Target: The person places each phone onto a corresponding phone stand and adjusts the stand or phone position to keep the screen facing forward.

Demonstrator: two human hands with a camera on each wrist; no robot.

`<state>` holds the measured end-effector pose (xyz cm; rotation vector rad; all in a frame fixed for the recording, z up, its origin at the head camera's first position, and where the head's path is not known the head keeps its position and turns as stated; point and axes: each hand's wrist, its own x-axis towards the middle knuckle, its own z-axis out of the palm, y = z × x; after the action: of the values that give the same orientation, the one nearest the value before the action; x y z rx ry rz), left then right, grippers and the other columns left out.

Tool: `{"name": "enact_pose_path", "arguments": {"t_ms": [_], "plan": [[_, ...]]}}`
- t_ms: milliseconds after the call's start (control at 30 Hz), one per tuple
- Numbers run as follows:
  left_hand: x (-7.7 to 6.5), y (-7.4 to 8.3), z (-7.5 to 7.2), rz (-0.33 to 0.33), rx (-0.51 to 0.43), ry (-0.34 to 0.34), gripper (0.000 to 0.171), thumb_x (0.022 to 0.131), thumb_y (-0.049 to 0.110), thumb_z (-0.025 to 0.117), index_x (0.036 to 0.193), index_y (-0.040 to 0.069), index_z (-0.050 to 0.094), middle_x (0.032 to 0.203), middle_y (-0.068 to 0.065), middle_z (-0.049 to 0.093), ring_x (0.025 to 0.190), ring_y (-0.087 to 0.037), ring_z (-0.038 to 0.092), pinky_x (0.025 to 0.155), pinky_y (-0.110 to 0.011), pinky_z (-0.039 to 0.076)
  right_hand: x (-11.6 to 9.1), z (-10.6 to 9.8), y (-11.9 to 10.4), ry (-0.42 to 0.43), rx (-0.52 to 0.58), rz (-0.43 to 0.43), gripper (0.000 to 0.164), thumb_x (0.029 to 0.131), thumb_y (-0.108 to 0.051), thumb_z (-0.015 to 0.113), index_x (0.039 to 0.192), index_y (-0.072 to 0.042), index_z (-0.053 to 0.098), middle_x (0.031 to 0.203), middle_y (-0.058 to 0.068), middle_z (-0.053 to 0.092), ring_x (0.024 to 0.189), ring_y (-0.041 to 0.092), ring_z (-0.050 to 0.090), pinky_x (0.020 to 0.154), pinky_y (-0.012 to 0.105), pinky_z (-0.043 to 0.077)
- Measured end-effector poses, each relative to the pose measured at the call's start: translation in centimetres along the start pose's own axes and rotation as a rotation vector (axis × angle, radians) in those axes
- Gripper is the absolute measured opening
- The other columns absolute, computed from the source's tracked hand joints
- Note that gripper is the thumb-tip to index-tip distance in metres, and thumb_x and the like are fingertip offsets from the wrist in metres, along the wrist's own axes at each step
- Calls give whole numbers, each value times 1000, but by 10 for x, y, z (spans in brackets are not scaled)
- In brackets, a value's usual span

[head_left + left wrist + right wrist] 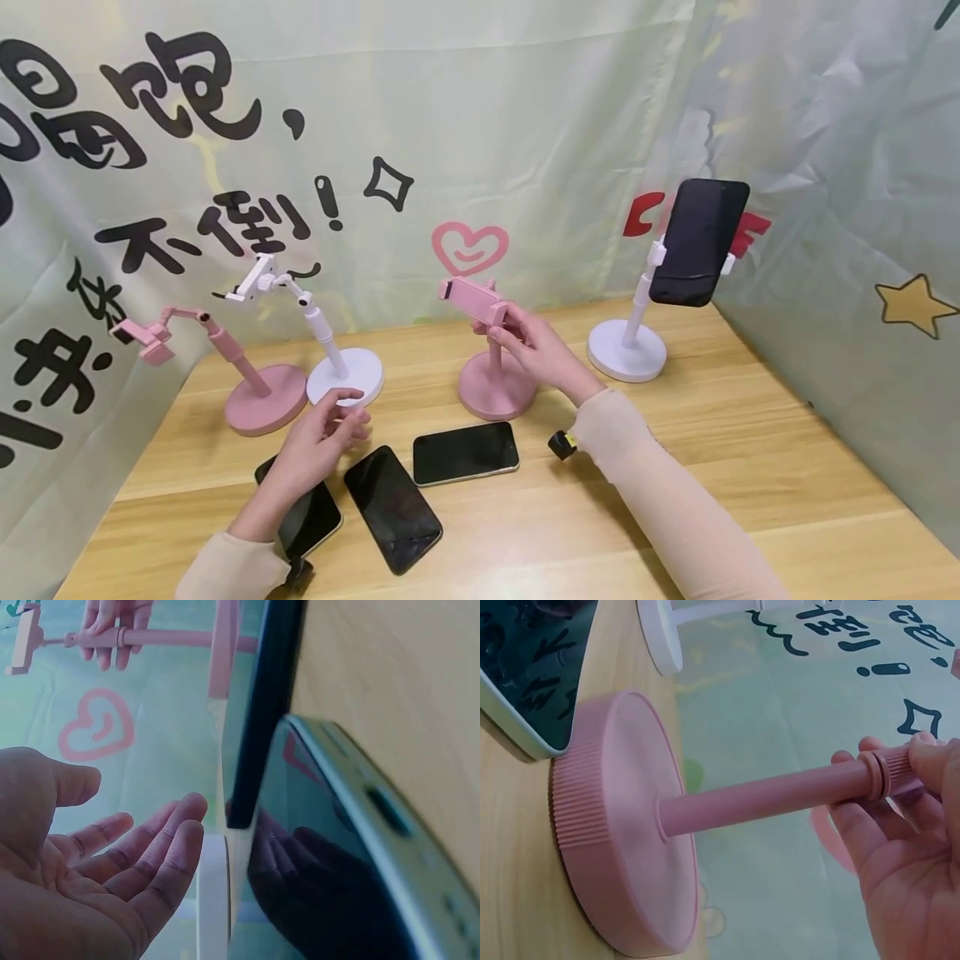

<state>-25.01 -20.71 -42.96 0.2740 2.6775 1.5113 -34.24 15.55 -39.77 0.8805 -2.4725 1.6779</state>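
In the head view, my right hand (536, 346) grips the upper pole of a pink phone stand (497, 390) at the centre back, just below its clamp (474, 301). The right wrist view shows thumb and fingers of this hand (911, 847) round the ribbed collar of the pole (772, 796); the round base stands flat on the table. My left hand (318, 442) hovers over a dark-screened phone (311, 518), holding nothing. In the left wrist view its fingers (161, 885) are spread and loosely bent. A second phone (393, 508) and a third phone (467, 454) lie screen up nearby.
Another pink stand (264, 400) and a white stand (347, 377) with bent arms are at the left back. A second white stand (626, 350) at the right carries an upright phone (699, 242). Printed curtains (570, 125) border the wooden table (750, 467).
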Motion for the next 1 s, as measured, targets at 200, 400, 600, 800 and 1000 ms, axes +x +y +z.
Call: {"name": "enact_pose_path", "arguments": {"t_ms": [200, 400, 600, 800, 1000], "plan": [[2, 5, 5, 49, 35, -1, 36, 112, 20, 60, 141, 1, 56, 118, -24, 76, 97, -28, 81, 84, -37, 67, -2, 5, -8, 122, -86, 58, 32, 107, -16, 68, 136, -2, 63, 129, 18, 71, 125, 35, 69, 109, 52, 58], [4, 11, 11, 62, 39, -5, 33, 111, 20, 61, 139, 5, 58, 116, -23, 76, 95, -25, 81, 82, -31, 66, -2, 13, -15, 309, -62, 135, 39, 95, -18, 84, 126, -6, 63, 117, 13, 70, 110, 28, 69, 97, 44, 64], [8, 17, 15, 48, 33, -17, 33, 110, 24, 63, 140, 9, 58, 118, -21, 75, 98, -26, 79, 85, -30, 66, -2, 13, -17, 348, -49, 160, 37, 96, -13, 83, 123, -5, 58, 118, 15, 72, 112, 30, 72, 97, 43, 65], [12, 20, 18, 67, 34, -24, 34, 110, 25, 64, 139, 9, 59, 116, -21, 75, 97, -27, 79, 83, -28, 65, 5, 6, -12, 309, -50, 175, 42, 99, -13, 78, 136, -7, 58, 122, 16, 73, 116, 33, 73, 102, 48, 62], [17, 23, 21, 84, 60, -44, 34, 110, 25, 64, 140, 9, 60, 115, -20, 76, 97, -29, 80, 80, -24, 64, 17, -2, -8, 272, -106, 157, 47, 100, -17, 77, 142, -9, 57, 127, 14, 73, 119, 34, 74, 104, 53, 60]]}}
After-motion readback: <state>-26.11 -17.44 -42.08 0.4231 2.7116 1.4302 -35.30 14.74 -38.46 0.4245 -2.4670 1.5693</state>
